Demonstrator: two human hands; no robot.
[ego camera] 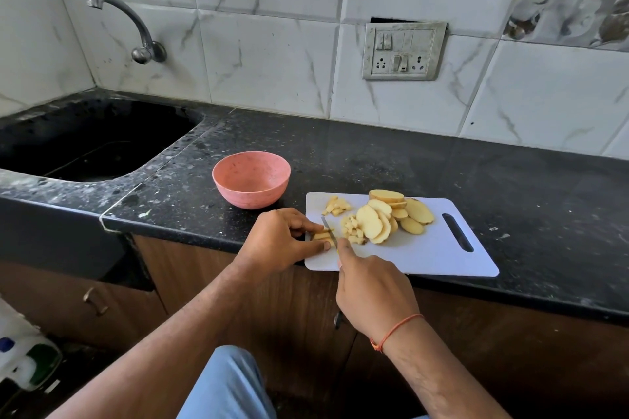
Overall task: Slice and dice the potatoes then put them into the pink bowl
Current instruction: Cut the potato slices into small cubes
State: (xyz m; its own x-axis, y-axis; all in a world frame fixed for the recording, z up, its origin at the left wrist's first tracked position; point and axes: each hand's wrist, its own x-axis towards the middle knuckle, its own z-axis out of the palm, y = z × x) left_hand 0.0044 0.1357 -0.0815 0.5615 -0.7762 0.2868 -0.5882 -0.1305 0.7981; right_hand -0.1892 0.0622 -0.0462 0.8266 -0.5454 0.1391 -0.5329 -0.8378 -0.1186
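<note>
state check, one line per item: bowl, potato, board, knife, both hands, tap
pink bowl: upright, empty, on counter left of board
potato slices: uncut pile, mid-board
diced pieces: small heaps on board, none in bowl
cutting board: flat, overhanging counter edge
knife: blade down on the piece being cut
left hand: pinches that piece
right hand: grips knife handle
tap: no water visible

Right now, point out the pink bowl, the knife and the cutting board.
pink bowl (pixel 238 169): head view, inner wall.
knife (pixel 328 228): head view, blade.
cutting board (pixel 425 258): head view, bare surface.
</note>
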